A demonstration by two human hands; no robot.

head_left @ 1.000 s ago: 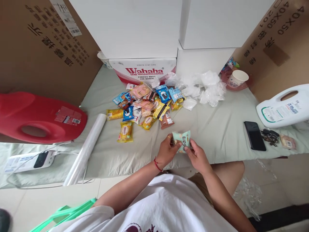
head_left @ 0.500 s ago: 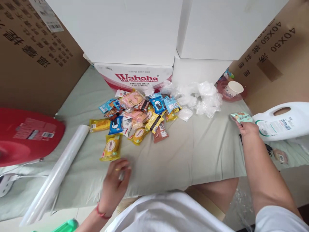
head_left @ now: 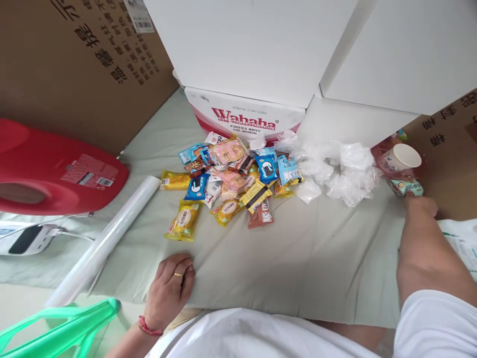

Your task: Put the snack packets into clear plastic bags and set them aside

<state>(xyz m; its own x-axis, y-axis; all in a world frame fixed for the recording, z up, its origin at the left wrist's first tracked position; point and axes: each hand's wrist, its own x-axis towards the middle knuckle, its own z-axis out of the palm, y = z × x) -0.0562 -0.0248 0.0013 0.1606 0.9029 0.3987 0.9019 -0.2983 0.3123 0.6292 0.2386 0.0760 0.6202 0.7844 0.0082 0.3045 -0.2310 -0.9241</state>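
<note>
At the far right, my right hand (head_left: 421, 205) grips a small green-wrapped snack packet (head_left: 405, 187) by its near edge. The packet is beside the reddish see-through basket (head_left: 380, 161). My left hand (head_left: 172, 281) rests on the grey-green cloth (head_left: 283, 268) with its fingers curled; whatever may be under them is hidden. Ahead of it lies a yellow-wrapped cake (head_left: 182, 221), apart from the hand. Beyond is a heap of wrapped snacks, among them a blue packet (head_left: 267, 168), a pink-wrapped biscuit (head_left: 229, 150) and a brown packet (head_left: 261, 215).
Clear crumpled plastic bags (head_left: 350, 174) lie right of the heap. A paper cup (head_left: 402, 158) stands in the basket. Behind are a Wahaha carton (head_left: 246, 119) and white boxes (head_left: 238, 49). On the left are a red jug (head_left: 63, 169), a plastic film roll (head_left: 112, 236) and a green stool (head_left: 74, 323).
My right hand has moved the green packet away from the white bottle, forward to the basket. My left hand has curled further and settled on the cloth. The view has turned.
</note>
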